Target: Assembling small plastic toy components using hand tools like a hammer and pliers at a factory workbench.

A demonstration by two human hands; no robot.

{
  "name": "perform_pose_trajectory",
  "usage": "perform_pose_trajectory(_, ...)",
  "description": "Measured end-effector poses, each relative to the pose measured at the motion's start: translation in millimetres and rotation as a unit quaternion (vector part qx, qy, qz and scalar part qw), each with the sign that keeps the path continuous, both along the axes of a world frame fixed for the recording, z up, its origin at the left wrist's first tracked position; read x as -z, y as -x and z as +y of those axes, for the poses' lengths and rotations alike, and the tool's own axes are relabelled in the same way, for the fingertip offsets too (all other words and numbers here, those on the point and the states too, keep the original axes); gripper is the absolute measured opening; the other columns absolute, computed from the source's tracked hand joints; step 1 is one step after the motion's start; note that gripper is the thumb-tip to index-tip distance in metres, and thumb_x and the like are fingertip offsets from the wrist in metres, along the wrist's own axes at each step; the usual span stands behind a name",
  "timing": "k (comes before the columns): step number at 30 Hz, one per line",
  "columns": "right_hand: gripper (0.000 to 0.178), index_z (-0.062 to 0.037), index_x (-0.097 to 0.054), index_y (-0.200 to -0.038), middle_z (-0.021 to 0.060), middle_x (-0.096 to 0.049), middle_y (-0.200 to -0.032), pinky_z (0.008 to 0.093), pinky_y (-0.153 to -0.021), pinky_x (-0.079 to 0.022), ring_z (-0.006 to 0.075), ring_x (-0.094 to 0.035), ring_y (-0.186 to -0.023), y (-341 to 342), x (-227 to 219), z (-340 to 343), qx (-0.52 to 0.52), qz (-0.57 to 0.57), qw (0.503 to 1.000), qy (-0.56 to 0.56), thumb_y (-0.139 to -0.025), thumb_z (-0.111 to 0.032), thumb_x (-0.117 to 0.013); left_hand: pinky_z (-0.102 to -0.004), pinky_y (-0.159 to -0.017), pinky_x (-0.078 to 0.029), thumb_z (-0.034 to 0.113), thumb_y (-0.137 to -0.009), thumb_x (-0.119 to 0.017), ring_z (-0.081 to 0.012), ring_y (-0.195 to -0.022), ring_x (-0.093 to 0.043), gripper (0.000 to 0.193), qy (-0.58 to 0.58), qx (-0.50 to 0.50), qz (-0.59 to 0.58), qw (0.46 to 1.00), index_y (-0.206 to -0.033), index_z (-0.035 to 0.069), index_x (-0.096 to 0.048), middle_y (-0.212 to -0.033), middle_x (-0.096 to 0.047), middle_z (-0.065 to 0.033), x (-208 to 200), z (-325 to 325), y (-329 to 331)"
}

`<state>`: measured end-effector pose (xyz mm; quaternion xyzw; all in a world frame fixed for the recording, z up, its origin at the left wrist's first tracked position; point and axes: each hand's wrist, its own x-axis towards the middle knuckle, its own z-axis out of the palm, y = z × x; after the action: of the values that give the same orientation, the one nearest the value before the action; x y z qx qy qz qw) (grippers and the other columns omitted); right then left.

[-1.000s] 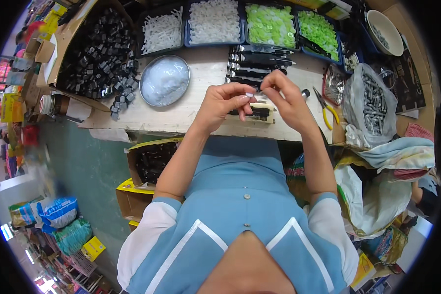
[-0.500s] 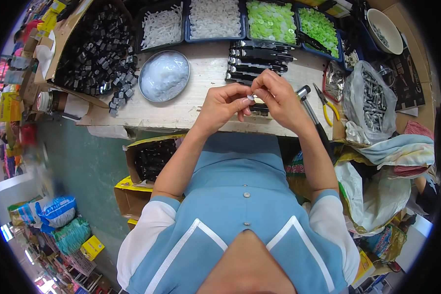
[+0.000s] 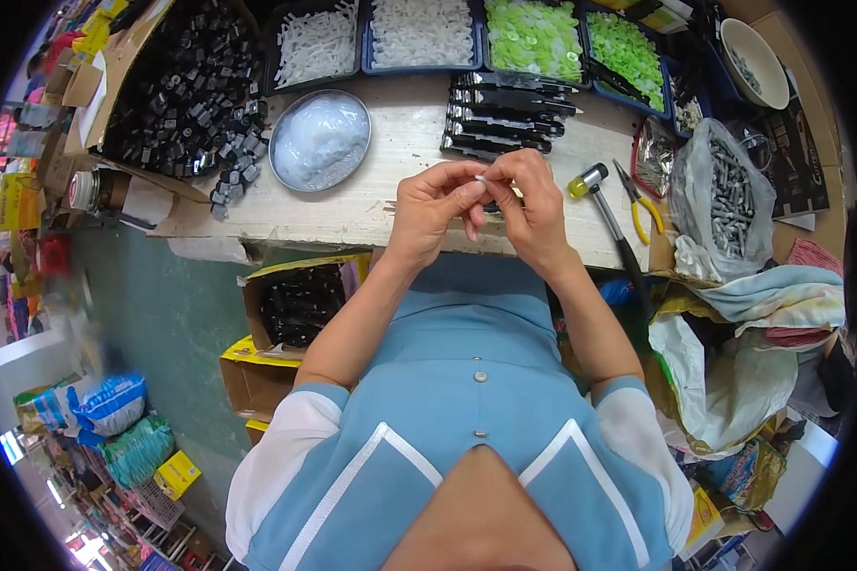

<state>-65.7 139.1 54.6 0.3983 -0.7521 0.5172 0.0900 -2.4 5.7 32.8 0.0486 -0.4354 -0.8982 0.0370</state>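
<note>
My left hand (image 3: 434, 211) and my right hand (image 3: 533, 211) meet above the front of the workbench, fingertips pinched together. Between them is a small white plastic piece (image 3: 480, 178); only a bit of it shows, and both hands appear to grip it. Just beyond the fingers lies a stack of black elongated parts (image 3: 501, 112) with metal strips. Partly covered by my hands, another dark part rests on the bench below them. To the right of my right hand, a mallet (image 3: 607, 209) with a yellow-and-metal head lies with its black handle over the bench edge.
Trays of white parts (image 3: 316, 46) and green discs (image 3: 533, 40) line the back. A round dish of whitish grease (image 3: 320, 141) sits left, beside a carton of black pieces (image 3: 186, 95). Yellow-handled pliers (image 3: 646, 211) and a bag of metal parts (image 3: 724, 195) lie right.
My right hand has shifted slightly left and down, and its fingers are drawn closer around the white piece. The mallet's yellow face now shows.
</note>
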Motion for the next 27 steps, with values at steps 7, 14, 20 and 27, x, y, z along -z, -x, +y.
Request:
perform_pose_trajectory(7,0.010,-0.0076,-0.051,-0.079,0.0043,-0.049,-0.078,0.0342,-0.070,-0.030,0.0230,-0.045,-0.078,0.8,18.7,2.6,0.015,0.039,0.993,-0.110,-0.074,-0.002,-0.058,-0.0153,-0.045,-0.038,0.005,-0.080,-0.063,-0.0035,-0.054,-0.047,0.022,0.228,-0.059,-0.078,0.969,-0.102,0.003,-0.062,-0.076,-0.055,0.0018,-8.1,-21.6,-4.4)
perform_pose_trajectory(14,0.010,-0.0081,-0.051,-0.081,0.0048,-0.048,-0.081,0.0364,-0.075,-0.028,0.0237,-0.043,-0.082,-4.4,36.9,-7.0,0.003,0.067,0.978,-0.198,-0.075,-0.003,-0.057,-0.0178,-0.049,-0.039,0.001,-0.077,-0.064,-0.0029,-0.060,-0.044,0.018,0.425,-0.035,-0.059,0.902,-0.094,0.004,-0.065,-0.073,-0.048,0.0029,15.1,-33.6,-4.8)
perform_pose_trajectory(20,0.015,-0.0088,-0.052,-0.082,0.0051,-0.049,-0.083,0.0407,-0.076,-0.029,0.0241,-0.044,-0.086,-3.3,47.1,-11.4,0.019,0.119,0.963,-0.240,-0.070,-0.001,-0.057,-0.0217,-0.057,-0.039,-0.003,-0.071,-0.065,-0.0066,-0.062,-0.045,0.021,0.471,-0.023,-0.058,0.880,-0.092,0.003,-0.066,-0.071,-0.046,0.0007,18.2,-32.0,2.4)
perform_pose_trajectory(27,0.017,-0.0058,-0.058,-0.087,0.0085,-0.056,-0.086,0.0379,-0.072,-0.037,0.0267,-0.052,-0.085,25.3,30.2,25.0,0.054,0.103,0.979,-0.165,-0.071,-0.002,-0.056,-0.0333,-0.062,-0.045,0.009,-0.067,-0.070,-0.0239,-0.068,-0.057,0.016,0.702,0.058,-0.054,0.708,-0.080,0.002,-0.064,-0.073,-0.057,-0.0116,-6.5,-25.6,20.1)
